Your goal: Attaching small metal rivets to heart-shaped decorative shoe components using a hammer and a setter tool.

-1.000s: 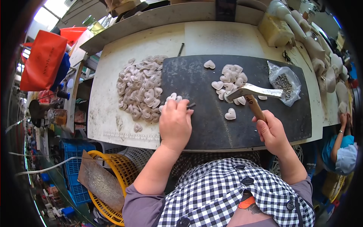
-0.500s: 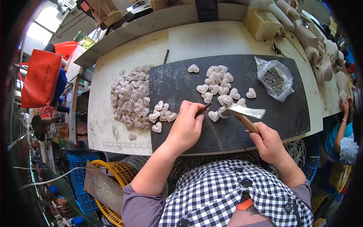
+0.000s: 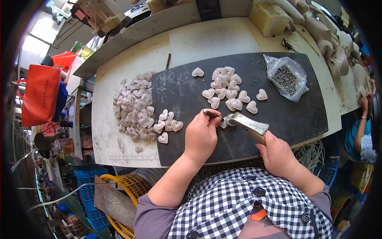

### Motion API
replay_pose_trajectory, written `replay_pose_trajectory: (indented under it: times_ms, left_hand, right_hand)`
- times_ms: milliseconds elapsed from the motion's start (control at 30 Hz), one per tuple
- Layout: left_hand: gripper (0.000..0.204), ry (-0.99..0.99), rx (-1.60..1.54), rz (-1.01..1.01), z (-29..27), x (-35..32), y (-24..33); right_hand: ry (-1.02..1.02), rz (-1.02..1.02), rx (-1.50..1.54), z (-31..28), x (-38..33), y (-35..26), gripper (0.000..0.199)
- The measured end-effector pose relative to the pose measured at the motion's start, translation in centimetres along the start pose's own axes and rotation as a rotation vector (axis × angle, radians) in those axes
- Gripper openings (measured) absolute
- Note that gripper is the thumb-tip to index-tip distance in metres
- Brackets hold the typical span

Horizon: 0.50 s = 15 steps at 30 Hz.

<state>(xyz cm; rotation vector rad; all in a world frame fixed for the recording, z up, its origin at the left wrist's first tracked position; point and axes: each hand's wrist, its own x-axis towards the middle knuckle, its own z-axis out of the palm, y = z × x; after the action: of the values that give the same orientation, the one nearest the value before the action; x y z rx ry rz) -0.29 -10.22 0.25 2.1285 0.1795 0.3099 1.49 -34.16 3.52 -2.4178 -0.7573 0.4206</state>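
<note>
My left hand (image 3: 202, 133) is closed around a short dark rod like a punch (image 3: 211, 114), held at a slant with its lower end by a pale heart-shaped padded piece (image 3: 223, 123). My right hand (image 3: 278, 153) grips the wooden handle of a hammer (image 3: 253, 124); its metal head is over the right side of that heart and partly hides it. Whether hammer and heart touch, I cannot tell. Beyond them, more hearts (image 3: 225, 82) lie clustered on a black board (image 3: 179, 81). A few others (image 3: 169, 124) sit left of my left hand.
A large heap of hearts (image 3: 134, 107) covers the left of the pale table (image 3: 105, 137). At the board's far right is a clear bag of small metal studs (image 3: 285, 79). Scissors (image 3: 286, 44) and a yellowish block (image 3: 270, 19) lie behind. A yellow basket (image 3: 131, 184) stands below left.
The punch has tilted, its upper end swinging toward me and its lower end toward the heart. The hammer has turned, its head now lower in view, nearer the punch. The whole view has shifted slightly.
</note>
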Motion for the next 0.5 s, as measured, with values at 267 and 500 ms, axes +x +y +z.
replay_pose_trajectory:
  times_ms: [267, 500]
  left_hand:
    - [0.018, 0.018, -0.020, 0.087, 0.08, -0.47, -0.42]
    - [0.020, -0.044, -0.117, -0.004, -0.32, 0.06, -0.65]
  right_hand:
    - [-0.023, 0.021, 0.014, 0.03, 0.14, 0.09, 0.022]
    - [-0.044, 0.023, 0.011, -0.19, 0.22, 0.05, 0.023]
